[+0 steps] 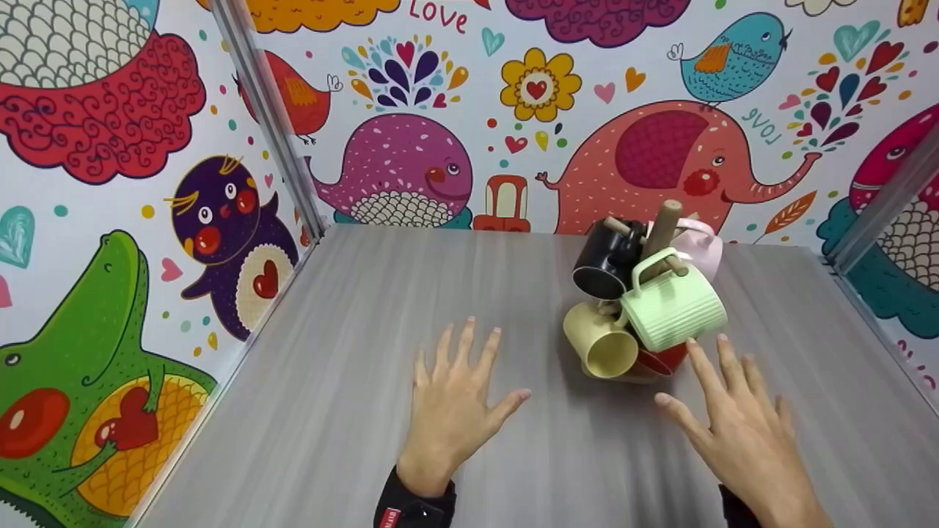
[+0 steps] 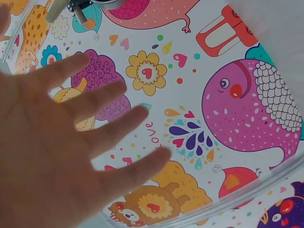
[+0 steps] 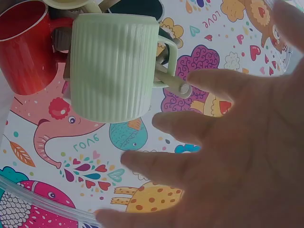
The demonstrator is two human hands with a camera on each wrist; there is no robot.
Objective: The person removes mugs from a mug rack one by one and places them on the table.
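A wooden mug tree (image 1: 662, 229) stands on the grey table, hung with several mugs. Its upper pegs carry a black mug (image 1: 603, 258), a pink mug (image 1: 700, 246) and a ribbed light green mug (image 1: 676, 312). Lower down are a yellow mug (image 1: 598, 341) and a red mug (image 3: 29, 47), the latter mostly hidden in the head view. My right hand (image 1: 748, 433), fingers spread, is just in front of the green mug and grips nothing. Left of the tree, my left hand (image 1: 451, 414) hovers with spread fingers, holding nothing.
The grey tabletop (image 1: 352, 352) extends to both sides of the mug tree. Printed cartoon panels (image 1: 411, 169) wall it at the back and sides, joined by a metal corner post (image 1: 275, 117) at the left. Black bands (image 1: 414, 506) circle the wrists.
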